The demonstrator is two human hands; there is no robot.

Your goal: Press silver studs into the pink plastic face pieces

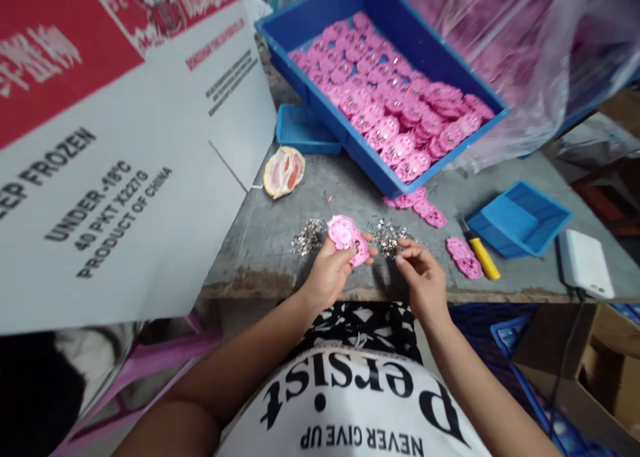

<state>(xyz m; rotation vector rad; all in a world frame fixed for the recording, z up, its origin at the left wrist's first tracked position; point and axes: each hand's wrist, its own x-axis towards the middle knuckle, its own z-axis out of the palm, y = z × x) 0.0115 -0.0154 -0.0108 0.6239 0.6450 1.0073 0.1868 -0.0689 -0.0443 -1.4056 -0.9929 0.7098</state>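
Holding one pink openwork piece (341,230) in the left hand (324,274), over the near side of a grey worktop (330,170), pressing the thumb onto its nearer lobe and supporting it with fingers beneath. Resting the right hand (426,277) just beside the right heap of small metal bits (390,236), holding thumb and fingertips close together, but too finely to tell about contact or a tiny bit between them. Judging by looks, handling a light, thin, fairly stiff plastic piece, probably smooth and weakest around its holes; best gripping it flat by the scalloped rim. Probably finding the metal bits slippery and easily scattered, so calling for a fingertip pinch. Counting one pink piece in the hand, one loose pink piece (464,257) beside one yellow-handled tool (484,258), and dozens overlapping in one large blue tray (320,97), with more poking out below its near corner, too hidden for a sure count. Counting also two metal heaps, including the left heap (309,237), two small blue trays (525,220), one opened fruit (284,172), one white box (586,262) and one large printed carton (170,130).
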